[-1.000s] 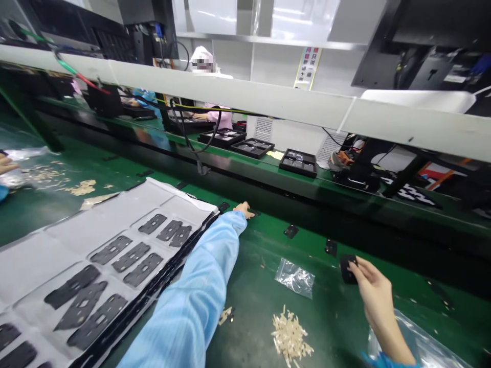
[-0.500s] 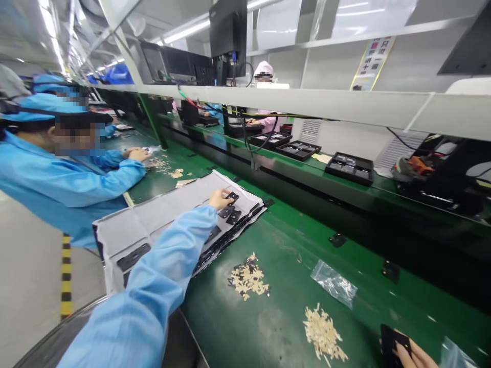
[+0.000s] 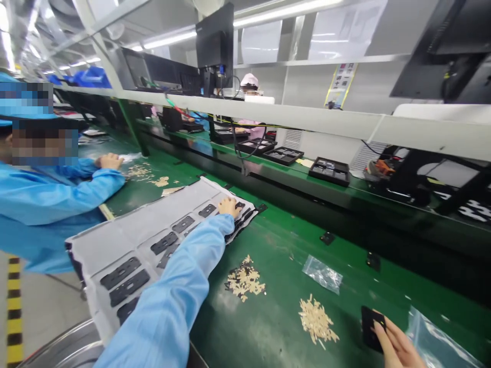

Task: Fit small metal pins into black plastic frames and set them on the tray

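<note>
My left hand (image 3: 229,207) rests at the far end of a white-lined tray (image 3: 130,220), fingers spread, with a small black plate (image 3: 240,205) at its fingertips. More flat black plates with cut-outs (image 3: 183,224) lie in rows on the lining, some hidden under my blue sleeve. At the lower right, my right hand (image 3: 399,341) pinches a black plate (image 3: 372,329) between thumb and fingers, above the green bench.
Two piles of small pale strips (image 3: 317,321) (image 3: 245,280) lie on the green bench (image 3: 268,327). A clear bag (image 3: 322,273) and a larger one (image 3: 437,340) lie right. A co-worker in blue (image 3: 46,204) sits left. Black trays (image 3: 329,171) stand beyond the divider.
My left hand has gone from pinching a black plate to lying with spread fingers over the tray's far end. The view has swung right, and more plates show. The right hand still holds its plate.
</note>
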`<state>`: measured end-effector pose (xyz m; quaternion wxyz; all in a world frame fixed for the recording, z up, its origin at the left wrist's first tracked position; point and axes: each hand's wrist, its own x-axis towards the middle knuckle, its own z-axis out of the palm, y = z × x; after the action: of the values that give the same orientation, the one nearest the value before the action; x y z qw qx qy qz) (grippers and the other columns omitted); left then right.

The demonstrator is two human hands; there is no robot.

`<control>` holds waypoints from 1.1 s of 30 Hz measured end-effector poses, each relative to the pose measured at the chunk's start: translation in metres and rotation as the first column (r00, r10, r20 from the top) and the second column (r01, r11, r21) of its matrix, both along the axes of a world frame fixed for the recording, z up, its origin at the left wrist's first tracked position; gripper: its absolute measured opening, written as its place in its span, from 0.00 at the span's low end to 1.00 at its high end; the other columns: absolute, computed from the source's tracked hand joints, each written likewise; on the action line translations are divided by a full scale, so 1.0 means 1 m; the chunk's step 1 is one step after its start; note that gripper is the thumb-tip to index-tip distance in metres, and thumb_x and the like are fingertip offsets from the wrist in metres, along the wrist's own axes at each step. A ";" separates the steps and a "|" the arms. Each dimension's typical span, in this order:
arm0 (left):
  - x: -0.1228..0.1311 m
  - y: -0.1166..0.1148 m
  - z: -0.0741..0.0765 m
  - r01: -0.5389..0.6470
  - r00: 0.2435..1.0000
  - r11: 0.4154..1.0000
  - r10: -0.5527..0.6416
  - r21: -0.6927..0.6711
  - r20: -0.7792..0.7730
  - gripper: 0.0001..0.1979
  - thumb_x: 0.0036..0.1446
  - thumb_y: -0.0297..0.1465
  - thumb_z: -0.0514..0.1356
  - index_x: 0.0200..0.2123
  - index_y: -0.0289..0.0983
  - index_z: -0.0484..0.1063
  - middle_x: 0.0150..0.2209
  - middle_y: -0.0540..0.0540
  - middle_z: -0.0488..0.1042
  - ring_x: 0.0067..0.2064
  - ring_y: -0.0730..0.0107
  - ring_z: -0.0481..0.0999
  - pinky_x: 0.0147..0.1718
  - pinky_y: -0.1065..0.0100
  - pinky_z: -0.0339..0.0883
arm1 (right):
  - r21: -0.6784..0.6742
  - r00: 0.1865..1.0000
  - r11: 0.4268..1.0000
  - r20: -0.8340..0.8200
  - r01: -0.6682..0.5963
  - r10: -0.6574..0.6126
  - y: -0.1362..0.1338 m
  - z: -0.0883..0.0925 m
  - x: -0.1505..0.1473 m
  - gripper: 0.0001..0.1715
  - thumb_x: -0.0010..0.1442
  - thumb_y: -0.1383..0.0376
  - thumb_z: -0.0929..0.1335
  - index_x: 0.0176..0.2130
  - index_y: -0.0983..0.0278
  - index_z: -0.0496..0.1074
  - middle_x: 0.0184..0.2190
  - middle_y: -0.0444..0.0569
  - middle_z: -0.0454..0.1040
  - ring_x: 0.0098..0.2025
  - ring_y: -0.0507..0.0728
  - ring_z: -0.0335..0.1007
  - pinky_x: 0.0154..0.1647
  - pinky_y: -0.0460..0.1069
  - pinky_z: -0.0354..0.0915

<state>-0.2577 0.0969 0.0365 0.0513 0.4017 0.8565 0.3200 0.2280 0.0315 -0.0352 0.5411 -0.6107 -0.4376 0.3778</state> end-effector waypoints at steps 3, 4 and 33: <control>0.035 -0.018 0.012 0.113 0.993 0.988 -0.108 0.104 -0.056 0.16 0.53 0.33 0.60 0.45 0.33 0.69 0.54 0.34 0.61 0.59 0.46 0.55 0.54 0.47 0.50 | -0.075 0.961 0.988 -0.256 -0.131 0.108 -0.013 0.019 -0.023 0.28 0.42 0.57 0.75 0.43 0.63 0.72 0.40 0.51 0.77 0.40 0.61 0.74 0.36 0.50 0.71; 0.052 -0.027 0.015 0.184 0.982 0.974 -0.177 0.131 -0.063 0.15 0.55 0.33 0.58 0.45 0.35 0.69 0.54 0.36 0.62 0.58 0.49 0.57 0.55 0.50 0.51 | -0.084 0.930 0.979 -0.336 -0.188 0.150 -0.017 0.026 -0.033 0.26 0.42 0.58 0.76 0.41 0.63 0.73 0.38 0.50 0.78 0.38 0.60 0.74 0.36 0.49 0.70; 0.223 -0.112 -0.045 0.541 -0.037 0.799 -0.291 0.264 0.956 0.11 0.47 0.32 0.65 0.33 0.30 0.75 0.34 0.41 0.78 0.36 0.65 0.78 0.36 0.68 0.71 | -0.132 0.808 0.841 -0.386 -0.525 0.445 -0.027 0.021 -0.079 0.16 0.54 0.60 0.70 0.41 0.66 0.73 0.25 0.47 0.74 0.26 0.53 0.71 0.27 0.47 0.70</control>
<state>-0.0349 -0.0155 -0.0082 0.7303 0.3211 0.4641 0.3849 0.1487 0.0044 -0.0145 0.4177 -0.4618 -0.4322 0.6523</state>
